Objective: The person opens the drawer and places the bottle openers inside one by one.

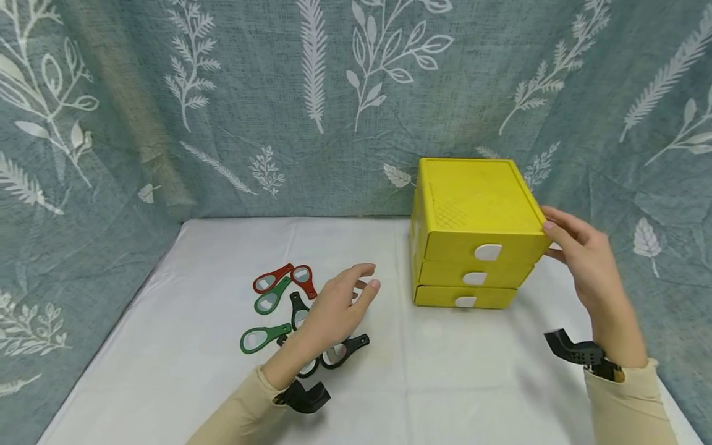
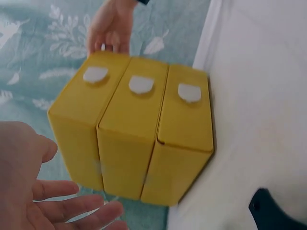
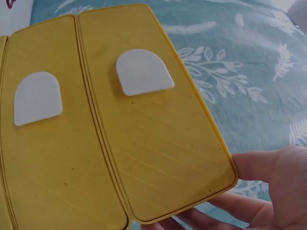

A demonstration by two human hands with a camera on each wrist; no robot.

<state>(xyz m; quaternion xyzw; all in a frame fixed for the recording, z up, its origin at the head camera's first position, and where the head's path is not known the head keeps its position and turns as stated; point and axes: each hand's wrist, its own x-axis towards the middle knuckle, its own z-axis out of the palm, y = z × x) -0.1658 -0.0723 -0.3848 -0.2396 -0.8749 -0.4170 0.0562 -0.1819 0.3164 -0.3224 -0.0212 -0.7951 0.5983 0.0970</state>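
Observation:
A yellow three-drawer box (image 1: 478,204) with white tab handles stands upright on the white table, its drawers closed. My right hand (image 1: 592,262) touches the box's right side near the upper front corner. In the right wrist view, its thumb (image 3: 256,165) meets the corner edge and the other fingers reach along the side, partly hidden. My left hand (image 1: 339,306) hovers left of the box, fingers spread loosely and holding nothing. The left wrist view shows it apart from the yellow drawers (image 2: 129,139). Beneath that arm lie black bottle openers (image 1: 334,353), partly covered.
Left of my left hand are red bottle openers (image 1: 303,279) and green bottle openers (image 1: 267,301). A blue-green curtain (image 1: 334,154) with white leaf prints hangs behind and beside the white table (image 1: 183,346). The box stands close to the curtain at the back.

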